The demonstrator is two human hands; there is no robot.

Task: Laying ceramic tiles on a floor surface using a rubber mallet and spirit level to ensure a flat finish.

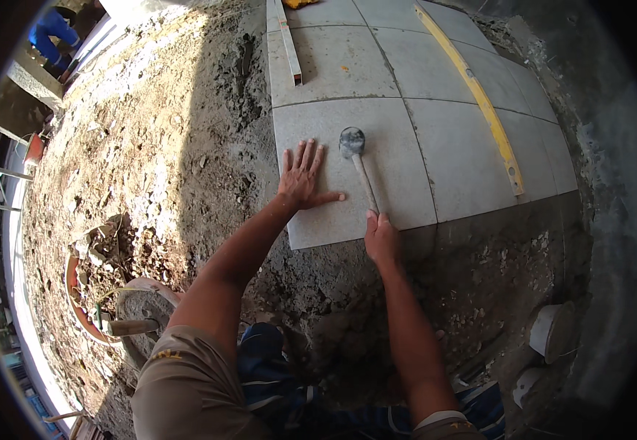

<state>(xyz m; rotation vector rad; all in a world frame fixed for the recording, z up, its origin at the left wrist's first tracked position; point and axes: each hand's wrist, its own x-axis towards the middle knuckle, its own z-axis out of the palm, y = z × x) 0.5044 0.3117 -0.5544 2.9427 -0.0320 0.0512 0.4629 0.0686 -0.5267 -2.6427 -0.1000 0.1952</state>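
Observation:
My left hand (305, 177) lies flat with spread fingers on the left part of a large light-grey floor tile (399, 198). In my right hand (382, 236) is the handle of a rubber mallet (352, 142), gripped near its end at the tile's front edge. The mallet's dark round head is over the middle of the same tile; whether it touches the surface I cannot tell. Several more tiles (326, 59) join this one behind and to the right, with narrow seams between them.
A yellow spirit level (480, 99) lies across the right-hand tiles, and a metal straight bar (289, 48) on the far left tile. Rough dirt (135, 147) spreads leftward. A bucket (141, 312) with a wooden-handled tool stands near my left arm. Far left, a person in blue trousers (53, 33).

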